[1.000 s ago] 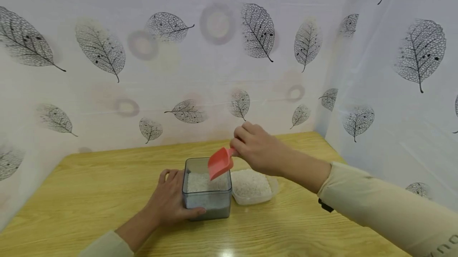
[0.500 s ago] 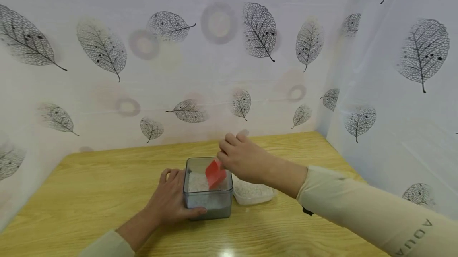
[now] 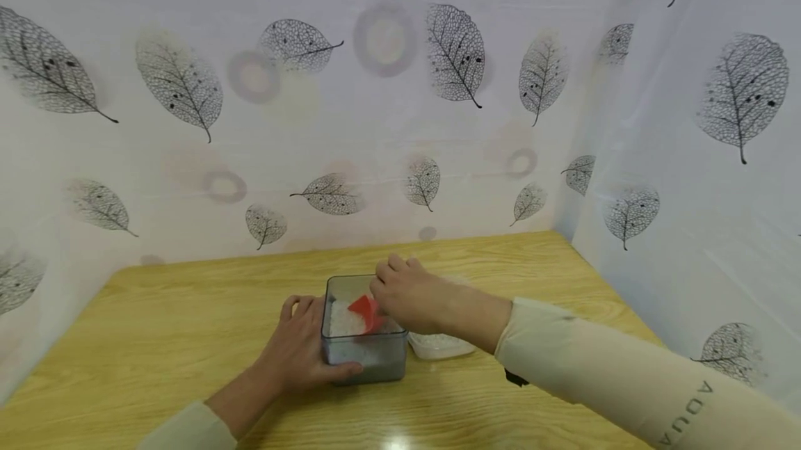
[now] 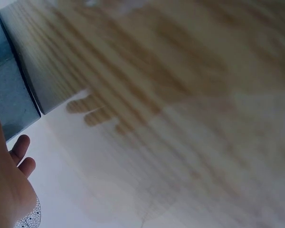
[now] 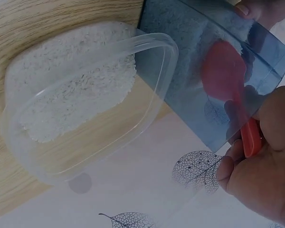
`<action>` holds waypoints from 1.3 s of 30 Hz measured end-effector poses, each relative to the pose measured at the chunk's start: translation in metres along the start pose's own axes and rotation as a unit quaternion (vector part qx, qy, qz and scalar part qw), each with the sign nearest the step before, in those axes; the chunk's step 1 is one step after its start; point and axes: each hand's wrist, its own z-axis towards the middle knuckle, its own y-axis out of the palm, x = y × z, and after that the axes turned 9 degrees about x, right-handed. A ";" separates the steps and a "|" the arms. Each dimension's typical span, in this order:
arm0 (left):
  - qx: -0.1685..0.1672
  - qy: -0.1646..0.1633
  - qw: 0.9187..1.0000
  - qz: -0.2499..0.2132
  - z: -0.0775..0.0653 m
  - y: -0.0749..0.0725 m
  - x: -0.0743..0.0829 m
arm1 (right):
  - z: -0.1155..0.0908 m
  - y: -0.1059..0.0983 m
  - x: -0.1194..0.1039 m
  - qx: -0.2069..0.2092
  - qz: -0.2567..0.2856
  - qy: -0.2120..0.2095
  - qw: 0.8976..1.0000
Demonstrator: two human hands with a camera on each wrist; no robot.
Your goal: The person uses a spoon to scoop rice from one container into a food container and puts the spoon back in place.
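Right hand (image 3: pixel 413 299) was clamped on the handle of the red scoop (image 3: pixel 368 314), blade down inside the grey-blue bin (image 3: pixel 382 358), at the rice (image 3: pixel 341 318). Left hand (image 3: pixel 305 347) gripped the bin's left side, thumb across its front. Bin stood upright on the worktop (image 3: pixel 188 325); clear tub (image 3: pixel 441 349) of rice sat just right of it.

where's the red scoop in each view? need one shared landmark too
Head: red scoop below and just left of centre, inside the blue-grey box.
Left wrist: not in it.
Right wrist: right of centre, seen through the box wall, handle in the right hand.
Shared landmark: the box, below centre in head, left edge in left wrist, upper right in right wrist.
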 end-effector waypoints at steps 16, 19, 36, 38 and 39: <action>-0.008 -0.010 1.000 -0.006 -0.001 -0.002 0.001 | -0.004 0.013 0.005 0.019 0.161 0.034 0.986; -0.008 -0.008 1.000 -0.008 0.000 -0.001 0.001 | -0.006 0.016 0.007 0.025 0.192 0.046 0.980; 0.003 -0.003 1.000 -0.003 0.000 -0.001 0.002 | -0.026 0.029 0.023 0.117 0.269 0.076 0.953; 0.005 -0.001 1.000 -0.001 0.000 -0.001 0.001 | -0.028 0.030 0.025 0.121 0.284 0.081 0.948; 0.005 0.000 1.000 -0.001 0.000 -0.001 0.001 | -0.030 0.030 0.026 0.122 0.291 0.084 0.945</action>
